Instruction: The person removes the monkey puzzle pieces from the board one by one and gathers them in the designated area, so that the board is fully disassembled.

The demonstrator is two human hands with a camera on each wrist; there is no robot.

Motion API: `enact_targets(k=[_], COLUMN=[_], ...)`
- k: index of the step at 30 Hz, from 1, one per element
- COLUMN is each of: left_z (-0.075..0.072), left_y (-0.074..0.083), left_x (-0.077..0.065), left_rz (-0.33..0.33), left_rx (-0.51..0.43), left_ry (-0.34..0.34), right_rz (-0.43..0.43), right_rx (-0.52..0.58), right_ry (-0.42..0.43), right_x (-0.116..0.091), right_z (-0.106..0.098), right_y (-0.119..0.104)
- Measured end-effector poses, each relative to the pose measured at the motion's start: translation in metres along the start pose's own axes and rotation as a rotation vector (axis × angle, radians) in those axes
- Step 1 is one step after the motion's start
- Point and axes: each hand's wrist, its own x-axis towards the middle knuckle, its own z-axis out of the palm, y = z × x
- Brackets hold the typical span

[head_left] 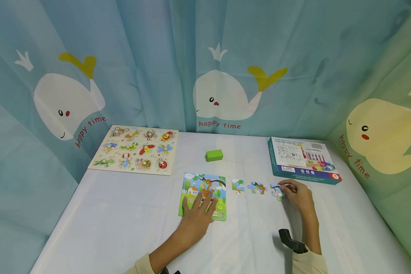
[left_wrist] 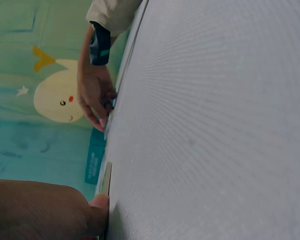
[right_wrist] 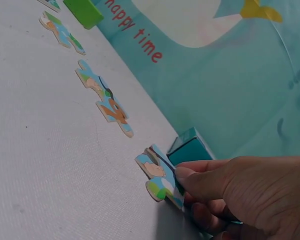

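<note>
My left hand [head_left: 198, 219] rests with spread fingers on a small jigsaw puzzle [head_left: 188, 207] showing a giraffe, a house and green grass; the palm and fingers cover its lower middle. In the right wrist view, my right hand [right_wrist: 250, 195] pinches a puzzle piece [right_wrist: 159, 172] between thumb and fingers, at its right side. The piece is blue, green and pink with a dark branch line. To its left lie two loose pieces in a row, a giraffe-patterned piece [head_left: 258, 188] and a green and blue piece [head_left: 238, 185].
A green block [head_left: 214, 155] sits behind the puzzle. At the back left lies a wooden insect peg board [head_left: 133, 150]. A teal and white box [head_left: 303, 160] stands at the back right, just beyond my right hand. Whale-printed curtains [head_left: 150, 76] hang around the table.
</note>
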Motion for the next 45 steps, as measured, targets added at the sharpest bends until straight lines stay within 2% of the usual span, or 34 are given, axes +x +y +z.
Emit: enact_targets(k=[15, 29, 45], left_z=[-0.0012, -0.0041, -0.0016], left_y=[-0.0007, 0.0001, 0.0000], left_x=[0.0010, 0.0017, 0.0004], left_rz=[-0.009, -0.012, 0.002], left_rx=[-0.016, -0.026, 0.020], left_ry=[-0.015, -0.018, 0.012], right_rz=[0.040, 0.054, 0.081], right_rx=[0.020, 0.018, 0.015], right_ry=[-0.010, -0.011, -0.019], right_x=[-0.0018, -0.0017, -0.0039], right_z=[0.0004, 0.0021, 0.0044], right_y=[-0.0074, -0.0050, -0.0048])
